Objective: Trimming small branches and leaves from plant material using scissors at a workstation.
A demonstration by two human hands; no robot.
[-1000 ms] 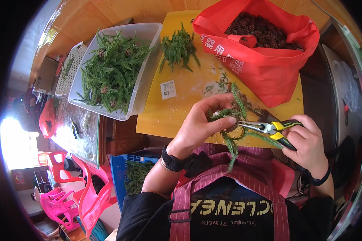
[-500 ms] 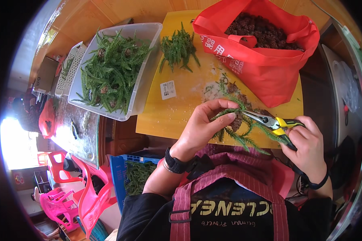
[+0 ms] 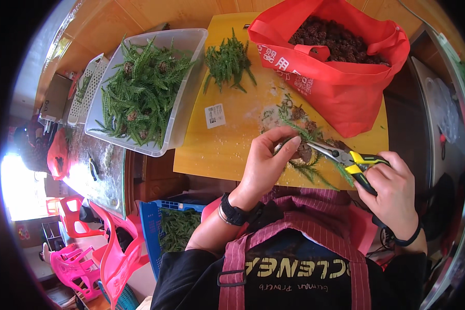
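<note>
My left hand [image 3: 267,164] pinches a green artificial pine sprig [image 3: 310,169] between thumb and fingers, over the near part of a yellow board [image 3: 204,168]. A brown pine cone [image 3: 305,153] shows among the needles, partly hidden by the fingers. My right hand [image 3: 393,194] grips pliers [image 3: 360,162] with yellow and black handles. Their jaws point left and reach the sprig close to my left fingertips; whether they bite on a stem I cannot tell. Just beyond lie more loose pine cones [image 3: 297,113] and bits of greenery.
A red bag [image 3: 341,85] full of pine cones stands at the far right. Far left is a clear plastic tub [image 3: 183,103] heaped with sprigs, beside a small sprig pile [image 3: 229,61] and a white label [image 3: 215,115]. A blue crate [image 3: 149,227] of greenery sits below left.
My left fingers have closed further over the sprig, and its near branches have swung slightly. The pliers' jaws have shifted a little left along it. Both hands keep their hold.
</note>
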